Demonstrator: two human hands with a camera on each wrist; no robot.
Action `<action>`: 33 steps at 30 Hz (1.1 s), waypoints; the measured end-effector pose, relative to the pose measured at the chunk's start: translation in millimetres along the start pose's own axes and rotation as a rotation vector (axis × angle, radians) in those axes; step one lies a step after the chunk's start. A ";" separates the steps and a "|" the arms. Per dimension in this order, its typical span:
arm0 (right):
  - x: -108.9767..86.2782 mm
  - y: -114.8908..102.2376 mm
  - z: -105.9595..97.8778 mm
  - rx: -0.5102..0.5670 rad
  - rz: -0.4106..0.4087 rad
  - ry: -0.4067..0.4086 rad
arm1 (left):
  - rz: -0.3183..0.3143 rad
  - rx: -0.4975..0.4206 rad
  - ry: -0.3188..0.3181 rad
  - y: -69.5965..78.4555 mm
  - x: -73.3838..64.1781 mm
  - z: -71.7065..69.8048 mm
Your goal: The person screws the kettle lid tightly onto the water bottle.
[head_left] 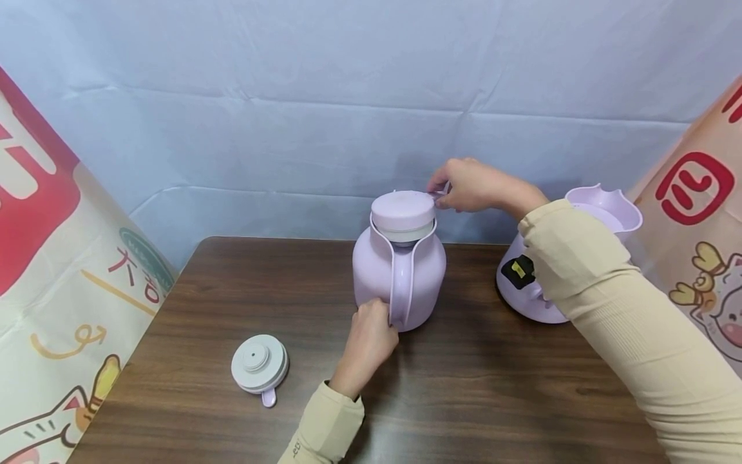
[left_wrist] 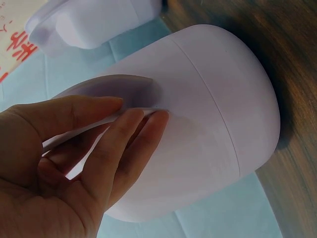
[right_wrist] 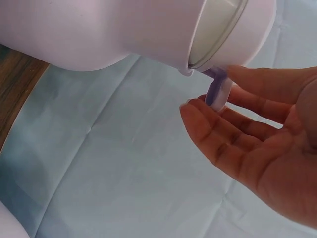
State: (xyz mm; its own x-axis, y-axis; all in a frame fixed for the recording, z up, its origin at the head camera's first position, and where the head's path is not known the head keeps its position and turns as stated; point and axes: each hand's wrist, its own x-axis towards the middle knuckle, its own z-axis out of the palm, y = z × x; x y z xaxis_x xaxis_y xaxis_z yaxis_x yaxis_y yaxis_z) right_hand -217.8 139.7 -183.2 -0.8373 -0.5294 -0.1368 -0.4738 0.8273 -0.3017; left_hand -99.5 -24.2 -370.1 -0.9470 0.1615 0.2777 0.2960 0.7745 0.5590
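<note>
A lilac thermos jug (head_left: 371, 270) stands upright on the table, its handle toward me. My left hand (head_left: 370, 332) grips the lower part of that handle (left_wrist: 106, 119), thumb on one side and fingers on the other. A round lilac lid (head_left: 402, 207) with a pale underside sits raised in the jug's mouth. At the lid's right side, my right hand (head_left: 468, 185) pinches its small tab (right_wrist: 219, 93) between thumb and fingers. The right wrist view shows a pale band of the lid above the jug's rim.
A second lilac jug (head_left: 536, 296) without a lid stands at the right, partly behind my right sleeve, with a black and yellow tag (head_left: 518, 272). Another lid (head_left: 259, 364) lies upside down at the left of the wooden table (head_left: 464, 399). Pale blue cloth (head_left: 290, 148) hangs behind.
</note>
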 end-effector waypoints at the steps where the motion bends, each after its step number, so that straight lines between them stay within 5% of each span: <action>1: -0.1 -0.5 -0.4 0.004 0.010 -0.005 | 0.000 0.001 -0.001 0.1 0.1 -0.1; 20: -6.0 -6.2 -4.8 -0.010 0.012 -0.052 | -0.004 -0.011 -0.007 1.1 -0.4 -0.5; 33: -12.5 -2.8 3.0 0.079 0.055 -0.037 | -0.008 -0.013 -0.007 2.3 -1.2 -0.5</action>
State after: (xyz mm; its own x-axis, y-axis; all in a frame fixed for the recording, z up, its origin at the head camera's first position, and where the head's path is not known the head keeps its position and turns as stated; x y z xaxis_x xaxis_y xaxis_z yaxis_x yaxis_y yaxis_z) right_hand -205.1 143.5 -183.5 -0.8503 -0.4910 -0.1893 -0.4031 0.8389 -0.3657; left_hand -97.7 -22.9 -368.8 -0.9501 0.1601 0.2677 0.2903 0.7675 0.5715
